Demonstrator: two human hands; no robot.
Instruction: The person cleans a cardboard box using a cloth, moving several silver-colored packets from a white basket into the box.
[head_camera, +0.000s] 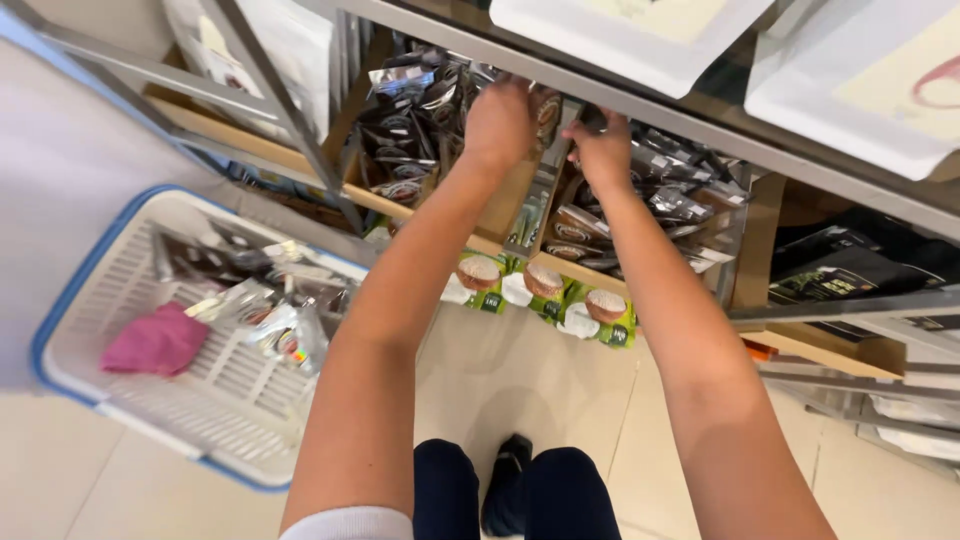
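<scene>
Hands, left (497, 120) and right (603, 148), grip an upright brown packet (546, 112) standing tall on the shelf (500, 215).

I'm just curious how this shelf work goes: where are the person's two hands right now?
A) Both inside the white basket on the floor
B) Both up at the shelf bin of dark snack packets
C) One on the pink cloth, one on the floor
B: the left hand and right hand both reach into the dark packets on the shelf, while the white basket sits apart on the floor.
</scene>
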